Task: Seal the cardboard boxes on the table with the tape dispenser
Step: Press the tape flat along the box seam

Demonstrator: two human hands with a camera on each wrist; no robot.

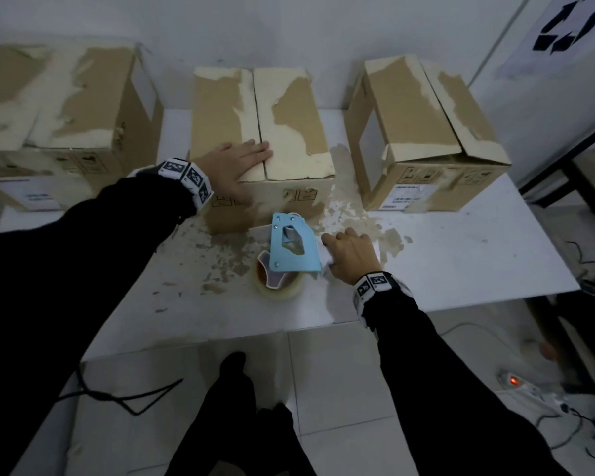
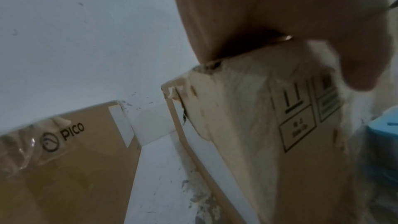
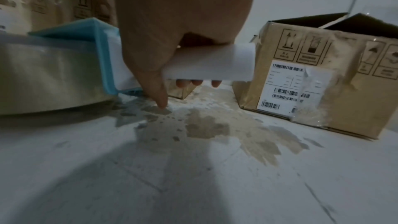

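Three brown cardboard boxes stand in a row on the white table (image 1: pixel 461 262). My left hand (image 1: pixel 236 163) lies flat on the closed flaps of the middle box (image 1: pixel 289 132), fingers straight across the centre seam; the left wrist view shows this middle box (image 2: pixel 269 134) below the palm. In front of it lies the light blue tape dispenser (image 1: pixel 291 243) with its clear tape roll (image 1: pixel 275 281). My right hand (image 1: pixel 349 254) grips the dispenser's white handle (image 3: pixel 206 64), fingers curled under it. The right box (image 1: pixel 423 132) has its flaps slightly parted.
The left box (image 1: pixel 59 108) sits at the table's far left. Torn paper residue (image 1: pixel 227 255) covers the table around the dispenser. A wall runs behind the boxes. Cables and a power strip (image 1: pixel 519 384) lie on the floor to the right.
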